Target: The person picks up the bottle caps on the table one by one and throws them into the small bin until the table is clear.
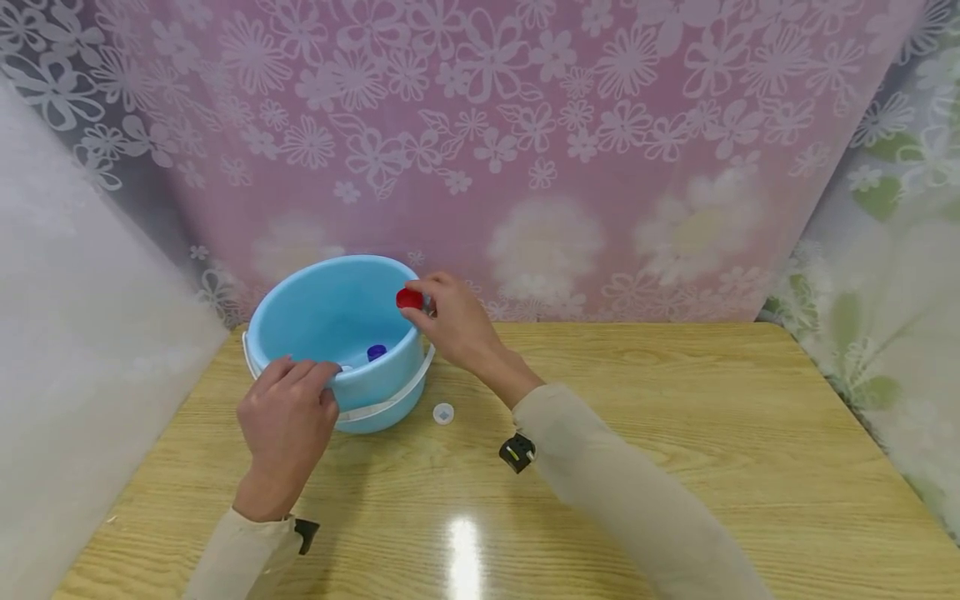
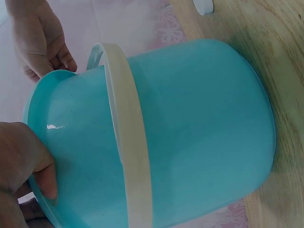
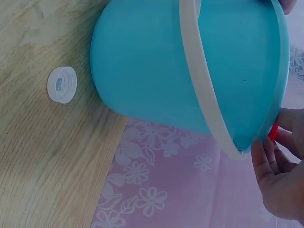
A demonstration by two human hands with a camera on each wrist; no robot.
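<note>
A light blue bucket (image 1: 378, 396) stands upright on the wooden table. My left hand (image 1: 292, 408) grips its near rim, thumb on the outer wall and fingers over the edge. A bit of something white (image 1: 346, 368) shows beside those fingertips; its kind is hard to tell. At the right side of the rim my right hand (image 1: 457, 321) pinches a red bottle cap (image 1: 409, 299) between thumb and fingers. Inside the bucket lies a dark blue-purple cap (image 1: 377, 352). In the right wrist view, the red cap (image 3: 272, 132) is mostly hidden by the fingers and rim.
A white bottle cap (image 1: 443, 413) lies on the wooden table (image 1: 675, 433), just right of the bucket's base. The bucket's white handle (image 1: 386, 402) hangs down along its near side. Behind the table hangs a pink flowered curtain (image 1: 450, 167).
</note>
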